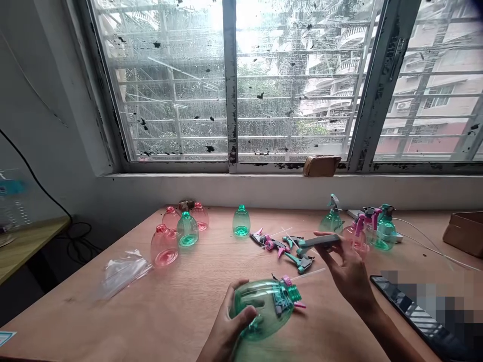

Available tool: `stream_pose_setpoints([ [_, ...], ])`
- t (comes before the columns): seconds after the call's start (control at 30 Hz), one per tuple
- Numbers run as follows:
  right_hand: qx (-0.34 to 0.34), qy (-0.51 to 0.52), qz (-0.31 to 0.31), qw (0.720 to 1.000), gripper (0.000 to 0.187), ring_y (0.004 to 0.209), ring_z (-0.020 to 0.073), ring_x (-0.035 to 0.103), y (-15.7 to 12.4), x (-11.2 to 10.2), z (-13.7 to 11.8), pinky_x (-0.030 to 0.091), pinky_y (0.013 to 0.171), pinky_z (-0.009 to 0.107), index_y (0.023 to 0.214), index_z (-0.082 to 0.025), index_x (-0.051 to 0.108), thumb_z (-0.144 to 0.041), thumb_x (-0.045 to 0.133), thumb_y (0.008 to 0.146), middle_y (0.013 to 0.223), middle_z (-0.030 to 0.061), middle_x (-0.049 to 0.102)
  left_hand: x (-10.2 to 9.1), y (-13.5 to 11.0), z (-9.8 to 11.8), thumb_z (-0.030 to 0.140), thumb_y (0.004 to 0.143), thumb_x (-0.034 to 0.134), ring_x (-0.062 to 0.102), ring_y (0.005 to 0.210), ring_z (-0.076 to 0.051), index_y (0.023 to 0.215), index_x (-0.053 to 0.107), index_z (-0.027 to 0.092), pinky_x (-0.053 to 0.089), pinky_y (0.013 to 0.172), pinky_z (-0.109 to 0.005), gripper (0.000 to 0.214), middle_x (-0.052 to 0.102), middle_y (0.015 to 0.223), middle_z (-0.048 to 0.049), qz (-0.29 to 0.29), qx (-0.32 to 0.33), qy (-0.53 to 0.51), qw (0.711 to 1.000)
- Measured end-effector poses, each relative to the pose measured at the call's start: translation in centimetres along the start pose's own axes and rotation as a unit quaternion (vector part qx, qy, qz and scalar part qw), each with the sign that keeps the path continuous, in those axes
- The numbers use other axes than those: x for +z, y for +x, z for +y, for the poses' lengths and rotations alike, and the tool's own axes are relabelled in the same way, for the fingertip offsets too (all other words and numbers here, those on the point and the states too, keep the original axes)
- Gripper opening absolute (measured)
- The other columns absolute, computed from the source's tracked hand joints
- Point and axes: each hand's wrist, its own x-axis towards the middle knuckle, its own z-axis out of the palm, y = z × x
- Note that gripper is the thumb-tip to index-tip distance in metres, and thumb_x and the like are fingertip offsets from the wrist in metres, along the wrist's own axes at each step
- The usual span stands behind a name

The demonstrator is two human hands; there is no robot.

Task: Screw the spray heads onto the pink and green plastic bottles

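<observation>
The left grip curls wide around a green bottle while the right grip pinches a grey-green spray head.

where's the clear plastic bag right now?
Head view: the clear plastic bag lies on the left of the table, near-left of the frontmost red bottle, beyond and left of the left hand holding a green bottle.

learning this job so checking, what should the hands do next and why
Probably bring the spray top in the right hand toward the green bottle in the left hand: the bottle's neck is uncapped and tilted toward that side.
</observation>
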Motion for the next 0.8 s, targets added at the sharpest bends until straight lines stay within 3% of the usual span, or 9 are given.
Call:
stream_pose_setpoints([
  [0.07,0.115,0.137,0.011,0.984,0.041,0.111,0.0277,0.068,-1.0,-0.3,-0.7,0.052,0.093,0.038,0.131,-0.025,0.067,-0.051,0.06,0.1,0.135,0.0085,0.071,0.2,-0.1,0.3,0.051,0.079,0.088,0.066,0.125,-0.04,0.124,0.069,0.018,0.047,0.105,-0.045,0.058,0.075,0.126,-0.0167,-0.012,-0.016,-0.022,1.0],
  [0.17,0.242,0.323,0.042,0.914,0.041,0.121,0.0237,0.059,-2.6,-0.5,-1.6,0.048,0.088,0.028,0.126,-0.027,0.073,-0.054,0.066,0.096,0.143,0.0039,0.067,0.2,-0.3,0.2,0.055,0.082,0.084,0.065,0.126,-0.041,0.13,0.069,0.018,0.048,0.105,-0.047,0.063,0.074,0.13,-0.0183,-0.049,-0.06,-0.046,0.996],
  [0.3,0.312,0.455,0.096,0.829,0.04,0.099,0.0157,0.059,-4.6,-0.4,-2.5,0.049,0.077,0.02,0.124,-0.032,0.074,-0.051,0.076,0.089,0.134,0.0017,0.072,-0.4,-0.6,0.1,0.055,0.08,0.086,0.066,0.125,-0.038,0.141,0.061,0.027,0.053,0.091,-0.04,0.072,0.072,0.135,-0.0149,-0.101,-0.111,-0.055,0.987],
  [0.4,0.341,0.489,0.114,0.795,0.039,0.084,0.015,0.056,-5.6,-0.6,-3.5,0.052,0.074,0.022,0.115,-0.03,0.078,-0.05,0.083,0.082,0.127,0.0035,0.074,-0.7,-0.5,0.5,0.065,0.076,0.084,0.064,0.127,-0.035,0.136,0.067,0.021,0.053,0.093,-0.037,0.076,0.071,0.135,-0.0162,-0.129,-0.124,-0.105,0.978],
  [0.5,0.343,0.498,0.142,0.784,0.036,0.079,0.016,0.057,-5.7,-1.3,-4.7,0.054,0.065,0.022,0.093,-0.028,0.08,-0.052,0.092,0.069,0.12,0.005,0.075,-0.7,-0.1,1.1,0.085,0.078,0.064,0.07,0.11,-0.034,0.124,0.074,0.011,0.057,0.085,-0.038,0.088,0.076,0.124,-0.0207,-0.117,-0.174,-0.177,0.962],
  [0.57,0.328,0.491,0.164,0.791,0.037,0.071,0.0159,0.056,-5.6,-1.9,-5.4,0.054,0.06,0.025,0.083,-0.027,0.079,-0.055,0.093,0.065,0.11,0.0054,0.076,-0.6,0.2,1.5,0.084,0.083,0.058,0.074,0.094,-0.031,0.123,0.074,0.011,0.059,0.075,-0.037,0.085,0.079,0.115,-0.0201,-0.073,-0.191,-0.204,0.957],
  [0.67,0.282,0.465,0.154,0.825,0.036,0.065,0.017,0.054,-5.5,-2.8,-5.9,0.052,0.055,0.03,0.087,-0.026,0.08,-0.056,0.09,0.069,0.094,0.0062,0.075,-0.2,0.3,1.7,0.07,0.092,0.062,0.076,0.085,-0.027,0.121,0.074,0.011,0.057,0.063,-0.031,0.067,0.08,0.113,-0.0178,-0.005,-0.179,-0.213,0.961],
  [0.8,0.228,0.474,0.142,0.839,0.033,0.062,0.02,0.055,-5.9,-3.8,-5.0,0.046,0.05,0.034,0.096,-0.029,0.078,-0.058,0.081,0.08,0.089,0.007,0.074,0.2,0.0,1.8,0.043,0.095,0.07,0.077,0.088,-0.029,0.113,0.077,0.01,0.058,0.066,-0.033,0.039,0.083,0.105,-0.0151,0.019,-0.141,-0.205,0.968],
])
